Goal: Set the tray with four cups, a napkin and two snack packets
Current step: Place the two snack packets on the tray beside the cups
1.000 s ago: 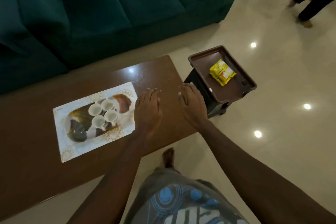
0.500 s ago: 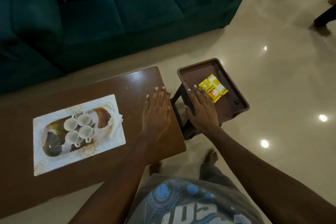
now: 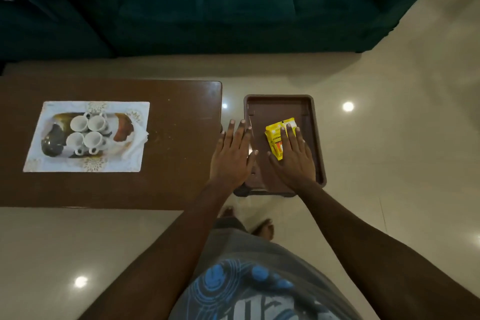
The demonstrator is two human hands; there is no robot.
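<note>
Hands both lie flat and ungripping, left hand [image 3: 232,156] at the surface's [image 3: 181,176] end, right hand [image 3: 294,161] over the snack packets [image 3: 274,135] in the brown tray [image 3: 278,104], probably to fetch them for the patterned tray [image 3: 85,165] already holding four cups [image 3: 94,140].

At your 10 o'clock, the tray [image 3: 49,112] sits on the bench [image 3: 181,112]. It holds four cups [image 3: 94,139], with the napkin [image 3: 139,139] at their 3 o'clock. Snack packets [image 3: 275,139] lie on the stool [image 3: 279,97] at 1 o'clock, and the sofa [image 3: 233,2] is at 12.
</note>
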